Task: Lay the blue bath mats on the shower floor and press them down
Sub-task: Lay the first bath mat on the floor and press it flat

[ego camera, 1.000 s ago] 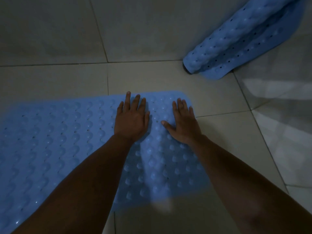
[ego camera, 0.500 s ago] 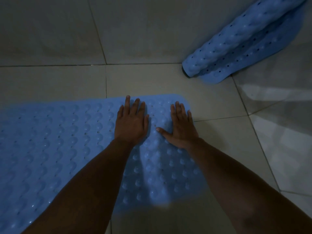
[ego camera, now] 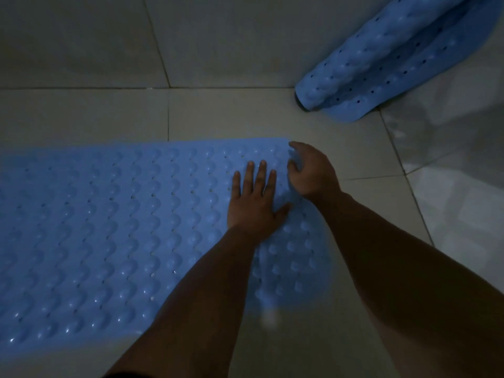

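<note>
A blue bath mat [ego camera: 109,227] with bumps and small holes lies flat on the tiled shower floor and runs off the left edge of view. My left hand [ego camera: 253,203] presses flat on it near its right end, fingers straight and spread. Over the mat's far right corner hovers my right hand [ego camera: 311,173], fingers bent, tips touching the corner; nothing is held between them. A second blue mat [ego camera: 381,58], loosely rolled, leans in the wall corner at the upper right with its lower end on the floor.
Pale tiled floor [ego camera: 368,165] lies between the two mats and to the right. The tiled wall [ego camera: 218,36] rises just beyond the flat mat's far edge. A bright patch of light falls on the floor at the right [ego camera: 463,186].
My right hand has lifted from lying flat and moved to the mat's far right corner, fingers now bent. My left hand stays flat on the mat. The view has shifted left.
</note>
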`<state>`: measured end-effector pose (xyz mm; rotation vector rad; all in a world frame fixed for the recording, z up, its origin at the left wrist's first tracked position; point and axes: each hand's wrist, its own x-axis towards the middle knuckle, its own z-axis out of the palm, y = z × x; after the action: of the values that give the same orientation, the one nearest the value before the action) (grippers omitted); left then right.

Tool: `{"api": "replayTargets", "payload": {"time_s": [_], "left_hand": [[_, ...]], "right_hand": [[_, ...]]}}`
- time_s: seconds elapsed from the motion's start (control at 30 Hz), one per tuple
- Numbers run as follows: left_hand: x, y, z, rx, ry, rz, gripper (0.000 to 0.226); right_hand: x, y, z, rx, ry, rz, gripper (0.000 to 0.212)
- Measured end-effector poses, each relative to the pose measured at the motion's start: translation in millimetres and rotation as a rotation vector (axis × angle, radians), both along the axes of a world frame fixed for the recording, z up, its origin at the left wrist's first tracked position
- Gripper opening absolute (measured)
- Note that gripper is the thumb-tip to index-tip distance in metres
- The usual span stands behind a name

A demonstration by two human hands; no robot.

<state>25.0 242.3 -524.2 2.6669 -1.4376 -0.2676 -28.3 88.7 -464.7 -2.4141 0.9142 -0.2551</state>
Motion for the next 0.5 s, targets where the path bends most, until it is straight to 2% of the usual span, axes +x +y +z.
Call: {"api": "replayTargets", "payload": {"time_s": [0.17,0.33,0.5], "left_hand": [[-7,3,-4,-0.022,0.002,0.012,0.094],[-8,-3,-2,-0.002,0.046,0.045,0.083],[-7,-9,5,0.123,0.149,0.064,0.080]], "right_hand": [[-28,1,-18,-0.118,-0.071,-0.030,0.054],[-40,-15,-22,-0.171,0.004,-0.049,0.054],[-43,-12,-5,-0.147,-0.001,-0.059,0.052]]}}
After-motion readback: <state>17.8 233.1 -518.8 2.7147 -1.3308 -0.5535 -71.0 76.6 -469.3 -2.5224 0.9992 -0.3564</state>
